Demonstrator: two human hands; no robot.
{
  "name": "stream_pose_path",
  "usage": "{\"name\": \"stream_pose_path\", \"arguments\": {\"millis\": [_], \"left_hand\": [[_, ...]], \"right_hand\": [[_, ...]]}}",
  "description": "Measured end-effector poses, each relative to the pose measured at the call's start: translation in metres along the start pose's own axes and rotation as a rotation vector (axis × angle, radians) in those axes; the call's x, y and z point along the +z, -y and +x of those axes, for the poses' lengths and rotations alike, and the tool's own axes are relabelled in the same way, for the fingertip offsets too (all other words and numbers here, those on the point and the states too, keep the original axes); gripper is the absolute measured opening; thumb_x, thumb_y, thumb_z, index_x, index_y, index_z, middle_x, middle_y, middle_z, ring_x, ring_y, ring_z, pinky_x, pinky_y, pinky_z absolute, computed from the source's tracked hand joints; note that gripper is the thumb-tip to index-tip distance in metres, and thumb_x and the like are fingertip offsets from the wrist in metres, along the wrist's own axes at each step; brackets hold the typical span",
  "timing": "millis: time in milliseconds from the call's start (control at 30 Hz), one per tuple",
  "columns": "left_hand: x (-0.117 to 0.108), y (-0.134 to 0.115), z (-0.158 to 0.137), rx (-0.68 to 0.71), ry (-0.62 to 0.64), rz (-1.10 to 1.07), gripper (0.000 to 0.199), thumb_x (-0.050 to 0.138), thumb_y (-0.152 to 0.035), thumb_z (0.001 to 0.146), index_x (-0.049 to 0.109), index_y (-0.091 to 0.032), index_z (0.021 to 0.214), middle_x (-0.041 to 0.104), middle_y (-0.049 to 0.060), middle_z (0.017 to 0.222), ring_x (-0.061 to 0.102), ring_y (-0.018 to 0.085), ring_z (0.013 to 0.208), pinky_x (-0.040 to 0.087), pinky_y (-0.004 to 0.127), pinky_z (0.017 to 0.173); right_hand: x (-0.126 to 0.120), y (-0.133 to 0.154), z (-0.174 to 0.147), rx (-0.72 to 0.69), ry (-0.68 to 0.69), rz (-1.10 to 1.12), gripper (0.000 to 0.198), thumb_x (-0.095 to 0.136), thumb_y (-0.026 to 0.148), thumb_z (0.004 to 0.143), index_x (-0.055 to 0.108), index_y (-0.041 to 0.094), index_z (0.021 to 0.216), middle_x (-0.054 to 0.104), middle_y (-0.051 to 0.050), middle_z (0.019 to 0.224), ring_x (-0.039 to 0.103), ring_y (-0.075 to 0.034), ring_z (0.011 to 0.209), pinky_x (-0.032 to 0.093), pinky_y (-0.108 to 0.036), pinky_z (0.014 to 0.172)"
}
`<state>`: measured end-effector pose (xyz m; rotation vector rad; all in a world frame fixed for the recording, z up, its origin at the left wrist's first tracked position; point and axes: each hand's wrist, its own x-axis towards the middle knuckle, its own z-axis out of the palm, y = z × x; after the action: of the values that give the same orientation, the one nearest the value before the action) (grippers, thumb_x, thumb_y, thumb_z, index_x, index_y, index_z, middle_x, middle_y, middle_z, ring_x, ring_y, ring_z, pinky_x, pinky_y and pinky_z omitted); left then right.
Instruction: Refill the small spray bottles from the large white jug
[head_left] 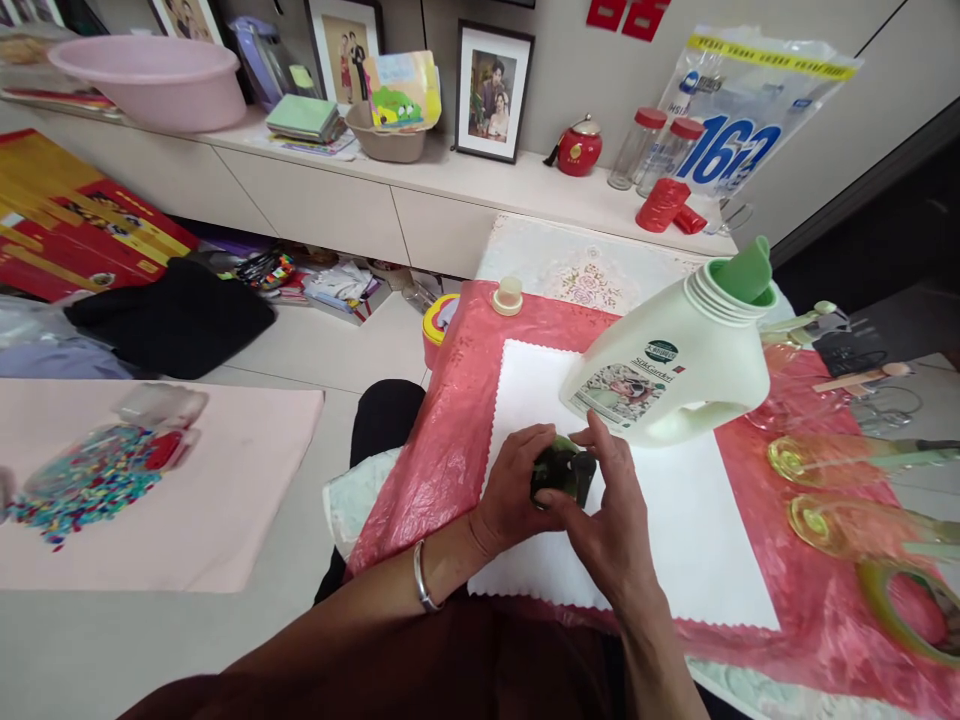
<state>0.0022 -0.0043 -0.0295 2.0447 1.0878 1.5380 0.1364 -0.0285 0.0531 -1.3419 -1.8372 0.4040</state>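
A dark green, shiny bottle cap (pixel 559 472) is held between both hands above the white scalloped sheet (pixel 652 530). My left hand (pixel 517 480), with a silver bangle on its wrist, wraps round the cap's left side. The fingers and thumb of my right hand (pixel 613 505) close on its right side. Just beyond the hands stands a large pale green jug (pixel 675 360) with a printed label, a handle and a bare threaded neck. A green pouring spout (pixel 746 272) sticks up from that neck. The inside of the cap is mostly hidden by my fingers.
Red plastic covers the table (pixel 420 470). A small clear cap (pixel 508 296) stands at its far left corner. Glasses (pixel 832 525), a roll of tape (pixel 907 610) and a spray bottle (pixel 802 330) are on the right. Colourful beads (pixel 97 480) lie on a pink mat at left.
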Motion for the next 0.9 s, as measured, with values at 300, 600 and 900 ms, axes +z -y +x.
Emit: {"name": "stream_pose_path", "arguments": {"millis": [300, 600, 900], "left_hand": [[0.000, 0.002, 0.002, 0.036, -0.028, -0.003, 0.088, 0.080, -0.049, 0.076, 0.039, -0.019, 0.147, 0.062, 0.019, 0.131, 0.062, 0.034, 0.123, 0.057, 0.054, 0.101], [0.001, 0.002, 0.000, 0.000, -0.017, -0.041, 0.084, 0.079, -0.050, 0.077, 0.039, -0.021, 0.146, 0.061, 0.018, 0.134, 0.061, 0.033, 0.125, 0.056, 0.054, 0.102], [-0.001, 0.001, 0.000, 0.019, -0.021, 0.002, 0.083, 0.077, -0.048, 0.079, 0.039, -0.019, 0.147, 0.060, 0.019, 0.133, 0.061, 0.033, 0.125, 0.057, 0.052, 0.102]], "right_hand": [[0.000, -0.002, -0.006, 0.066, -0.032, -0.027, 0.074, 0.058, 0.023, 0.095, 0.028, 0.035, 0.161, 0.060, 0.001, 0.116, 0.059, -0.015, 0.099, 0.054, -0.029, 0.090], [0.000, -0.012, -0.001, 0.063, 0.090, 0.320, 0.068, 0.063, 0.030, 0.101, 0.031, 0.037, 0.161, 0.053, -0.003, 0.133, 0.052, -0.017, 0.123, 0.046, -0.032, 0.107], [0.004, -0.009, -0.004, 0.214, 0.021, 0.393, 0.078, 0.071, 0.023, 0.093, 0.033, 0.037, 0.160, 0.060, 0.000, 0.120, 0.060, -0.013, 0.108, 0.051, -0.025, 0.101]]}}
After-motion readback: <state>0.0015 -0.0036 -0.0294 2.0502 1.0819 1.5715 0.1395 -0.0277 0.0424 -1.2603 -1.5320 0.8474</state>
